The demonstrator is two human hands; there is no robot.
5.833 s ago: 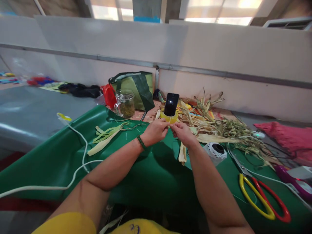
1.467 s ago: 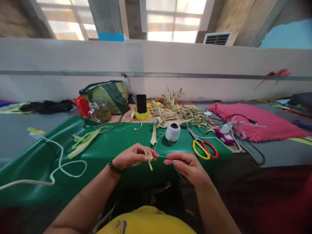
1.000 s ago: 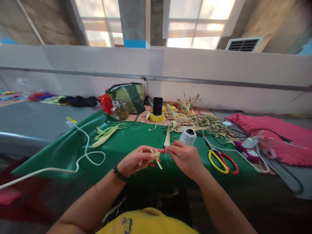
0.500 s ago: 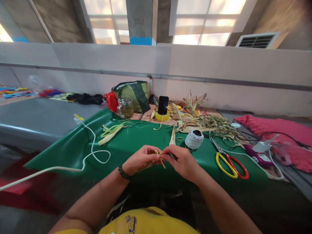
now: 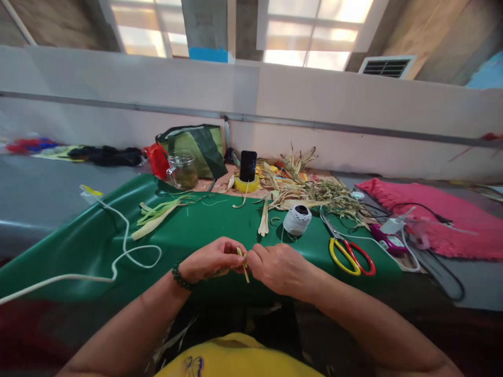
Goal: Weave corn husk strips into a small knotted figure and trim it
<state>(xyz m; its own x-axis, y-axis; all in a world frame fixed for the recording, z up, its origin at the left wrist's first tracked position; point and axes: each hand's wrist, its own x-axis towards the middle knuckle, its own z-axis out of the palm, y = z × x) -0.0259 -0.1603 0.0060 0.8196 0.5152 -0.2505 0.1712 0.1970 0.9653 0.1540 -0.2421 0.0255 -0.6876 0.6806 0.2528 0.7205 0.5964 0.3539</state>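
In front of my body, over the near edge of the green mat (image 5: 212, 222), my two hands meet. My left hand (image 5: 214, 259), with a dark bead bracelet at the wrist, pinches a small pale corn husk strip (image 5: 247, 273) between thumb and fingers. Against it, my right hand (image 5: 277, 268) is closed, its back turned up; its fingertips hide what they grip. Just beyond lies a dry corn husk piece (image 5: 263, 224). A white thread spool (image 5: 297, 222) stands to its right, and scissors (image 5: 348, 254) with yellow and red handles lie farther right.
Green and pale husks (image 5: 155, 222) lie at left near a white cable (image 5: 126, 238). Along the back are a glass mug (image 5: 184, 172), a phone (image 5: 248, 165) on a yellow tape roll (image 5: 246, 184), and a dry husk heap (image 5: 291, 191). Pink cloth (image 5: 432, 222) covers the right.
The view has swung right, so the table things sit farther left. My right hand has rolled over, its back now facing up, while the left keeps its pinch on the husk.
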